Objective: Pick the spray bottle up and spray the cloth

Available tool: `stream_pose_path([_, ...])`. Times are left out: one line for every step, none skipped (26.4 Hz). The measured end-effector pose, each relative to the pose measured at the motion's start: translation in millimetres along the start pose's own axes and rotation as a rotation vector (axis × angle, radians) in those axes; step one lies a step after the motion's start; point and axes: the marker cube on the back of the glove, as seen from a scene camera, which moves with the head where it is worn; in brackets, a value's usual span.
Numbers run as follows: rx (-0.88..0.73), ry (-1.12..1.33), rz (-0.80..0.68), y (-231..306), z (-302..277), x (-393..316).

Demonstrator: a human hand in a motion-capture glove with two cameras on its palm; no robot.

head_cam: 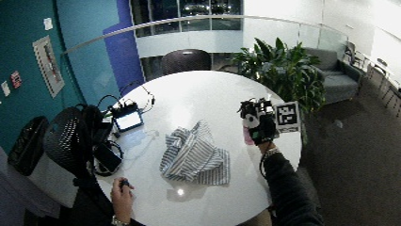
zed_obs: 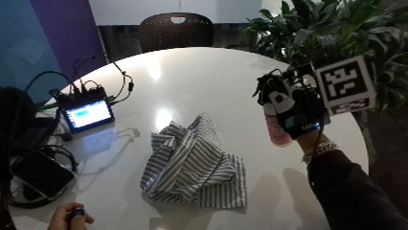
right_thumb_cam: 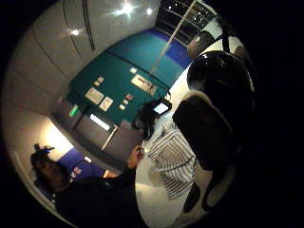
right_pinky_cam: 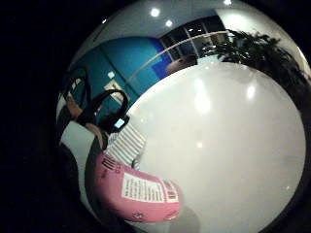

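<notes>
1. Round white table [zed_obs: 210,76]: carries everything listed below. A dark chair [zed_obs: 176,29] stands at its far edge, and a leafy plant [zed_obs: 331,28] just beyond the edge on the right.
2. Striped cloth [zed_obs: 194,165]: crumpled in a heap on the table, near the middle and toward the near edge, well apart from the bottle.
3. Small screen device [zed_obs: 86,114]: lit, on the left part of the table, with cables running off it.
4. Gloved right hand [zed_obs: 294,112]: raised above the table's right side, fingers curled round the spray bottle.
5. Pink spray bottle [zed_obs: 278,130]: held upright in that hand, clear of the tabletop; white label visible in the little-finger-side palm view [right_pinky_cam: 141,191].
6. Bare left hand [zed_obs: 69,219]: at the near left edge, closed on a small dark object.
</notes>
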Motion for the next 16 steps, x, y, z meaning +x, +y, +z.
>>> stream_pose_path([-0.046,0.024,-0.027,-6,-4,-9])
stream_pose_path([-0.090,0.050,-0.050,-12,-7,-18])
stream_pose_path([-0.129,0.077,-0.071,-16,-10,-27])
stream_pose_path([-0.162,0.103,-0.092,-20,-12,-34])
stream_pose_path([-0.190,0.130,-0.114,-23,-13,-40])
stream_pose_path([-0.217,0.159,-0.139,-26,-13,-45])
stream_pose_path([-0.248,0.193,-0.164,-29,-13,-51])
stream_pose_path([-0.288,0.234,-0.187,-33,-13,-60])
stream_pose_path([-0.334,0.280,-0.207,-36,-12,-70])
stream_pose_path([-0.379,0.321,-0.223,-40,-11,-80])
stream_pose_path([-0.415,0.351,-0.238,-42,-10,-87])
stream_pose_path([-0.443,0.372,-0.251,-44,-9,-90])
stream_pose_path([-0.471,0.390,-0.262,-45,-7,-93])
stream_pose_path([-0.504,0.412,-0.267,-46,-5,-96])
stream_pose_path([-0.547,0.440,-0.268,-45,-3,-100])
stream_pose_path([-0.600,0.472,-0.267,-45,1,-104])
